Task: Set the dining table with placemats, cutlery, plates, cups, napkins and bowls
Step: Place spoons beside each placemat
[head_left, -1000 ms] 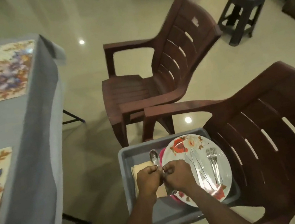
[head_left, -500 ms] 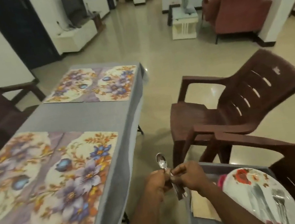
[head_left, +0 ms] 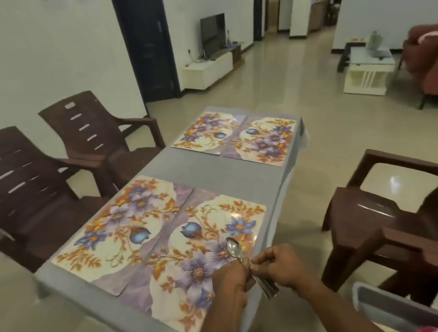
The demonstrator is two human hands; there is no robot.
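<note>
From the head camera, the person holds a small bundle of cutlery (head_left: 255, 272) over the near right corner of the table (head_left: 212, 167). The left hand (head_left: 230, 279) has its fingers curled round the necks of the pieces, and the right hand (head_left: 278, 268) pinches the same bundle from the other side, so both hands grip it together. One spoon (head_left: 233, 248) stands up out of the grip, bowl uppermost, while the handle ends stick out below it toward the person; how many pieces are in the bundle cannot be told. Directly beneath and just beyond the grip lies the nearest placemat (head_left: 196, 245), with a second mat (head_left: 115, 231) touching it on the left and two more (head_left: 236, 139) further along the table, well beyond the grip; all four look bare. The step in hand seems to be separating one piece to lay at this setting. It would go best if the left hand kept the rest clamped while the right drew a single piece out by its handle, slowly, so the others do not slide loose and drop. The piece should then be set flat beside or on the edge of the mat, parallel to its side. The tray (head_left: 382, 301) sits behind the grip on the right, on a chair (head_left: 397, 222).
</note>
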